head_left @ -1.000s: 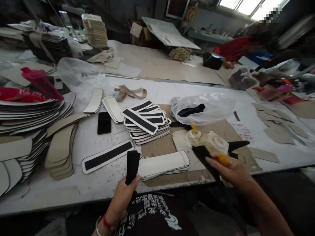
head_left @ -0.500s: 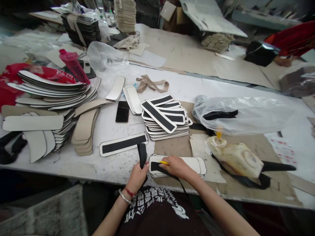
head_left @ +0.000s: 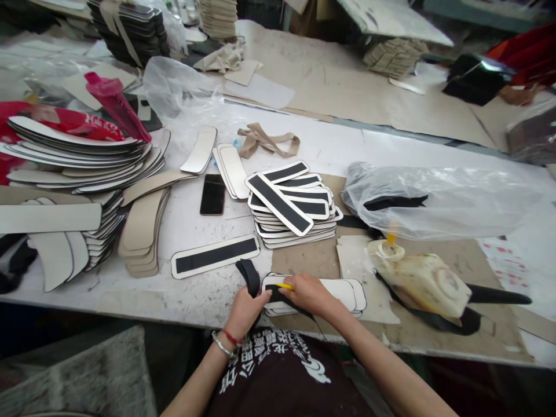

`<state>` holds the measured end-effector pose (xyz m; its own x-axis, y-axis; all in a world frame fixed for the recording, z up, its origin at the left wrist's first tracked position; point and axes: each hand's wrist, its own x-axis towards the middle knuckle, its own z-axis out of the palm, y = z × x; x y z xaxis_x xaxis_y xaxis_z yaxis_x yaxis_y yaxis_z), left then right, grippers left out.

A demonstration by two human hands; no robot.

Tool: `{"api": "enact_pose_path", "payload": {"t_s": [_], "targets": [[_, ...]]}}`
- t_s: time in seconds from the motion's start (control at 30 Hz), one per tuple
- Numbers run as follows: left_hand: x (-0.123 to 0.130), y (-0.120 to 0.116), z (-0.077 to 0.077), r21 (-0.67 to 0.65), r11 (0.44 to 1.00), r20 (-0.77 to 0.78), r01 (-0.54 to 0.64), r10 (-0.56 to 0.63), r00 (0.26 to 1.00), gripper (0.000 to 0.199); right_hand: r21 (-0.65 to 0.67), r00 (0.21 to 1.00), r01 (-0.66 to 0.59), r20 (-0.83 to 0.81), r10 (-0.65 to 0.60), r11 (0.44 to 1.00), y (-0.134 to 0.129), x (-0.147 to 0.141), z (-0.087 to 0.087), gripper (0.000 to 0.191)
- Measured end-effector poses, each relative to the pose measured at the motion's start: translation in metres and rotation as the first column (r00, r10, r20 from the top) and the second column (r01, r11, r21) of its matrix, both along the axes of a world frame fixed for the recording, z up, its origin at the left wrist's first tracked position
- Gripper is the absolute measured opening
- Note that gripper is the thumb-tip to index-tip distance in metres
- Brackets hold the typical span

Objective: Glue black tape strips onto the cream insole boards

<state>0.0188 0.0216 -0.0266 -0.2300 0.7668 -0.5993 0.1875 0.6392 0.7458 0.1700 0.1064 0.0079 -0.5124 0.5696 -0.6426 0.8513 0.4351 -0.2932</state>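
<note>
At the table's front edge lies a small pile of white rounded strips [head_left: 341, 292]. My right hand [head_left: 306, 294] is closed round a yellow tool [head_left: 284, 286] above its left part, where a black strip [head_left: 276, 294] lies on the top piece. My left hand [head_left: 247, 307] is closed on a black band [head_left: 249, 275], its thumb at the left end of the pile. A white piece with a black strip [head_left: 216, 256] rests just behind my left hand. Behind the pile is a heap of similar pieces [head_left: 290, 202].
A phone [head_left: 212, 194] and stacks of curved pieces [head_left: 141, 231] are at the left. To the right stand a stained glue container [head_left: 425, 284] and a plastic bag [head_left: 452, 197]. Another person's hand [head_left: 516, 94] shows at the far right.
My left thumb has moved right onto the end of the pile, and the black band in that hand has folded lower. The yellow tool has shifted slightly left. The view has shifted a little.
</note>
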Motion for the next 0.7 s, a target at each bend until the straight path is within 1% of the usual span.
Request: {"api": "enact_pose_path", "payload": {"t_s": [0.13, 0.27, 0.4, 0.5, 0.6, 0.63, 0.7], "targets": [[0.001, 0.004, -0.001, 0.013, 1.0, 0.038, -0.023, 0.023, 0.999, 0.03, 0.001, 1.0, 0.004, -0.003, -0.004, 1.0, 0.0, -0.001, 0.001, 0.032], [0.001, 0.005, -0.001, 0.019, 0.999, 0.018, -0.03, 0.029, 0.999, 0.034, 0.014, 1.0, -0.007, -0.019, 0.007, 1.0, 0.0, -0.001, 0.0, 0.031], [0.001, 0.008, 0.0, 0.011, 1.0, -0.025, -0.016, 0.016, 1.0, 0.039, 0.004, 1.0, 0.003, -0.022, -0.003, 1.0, 0.002, -0.002, 0.0, 0.032], [0.001, 0.007, 0.0, 0.005, 1.0, -0.04, 0.009, -0.009, 0.999, 0.041, 0.013, 0.999, 0.03, -0.015, -0.03, 0.999, 0.002, -0.003, 0.003, 0.034], [-0.001, 0.006, -0.005, -0.01, 0.999, -0.068, 0.047, -0.048, 0.997, 0.044, 0.034, 0.998, 0.052, -0.035, -0.05, 0.998, 0.0, -0.003, 0.008, 0.036], [-0.003, 0.008, -0.008, -0.006, 0.999, -0.078, 0.053, -0.053, 0.996, 0.044, 0.036, 0.997, 0.058, -0.044, -0.056, 0.998, -0.001, -0.003, 0.008, 0.035], [-0.005, 0.013, -0.012, -0.008, 0.997, -0.076, 0.071, -0.071, 0.995, 0.033, 0.059, 0.996, 0.079, -0.038, -0.077, 0.995, 0.0, -0.002, 0.004, 0.034]]}}
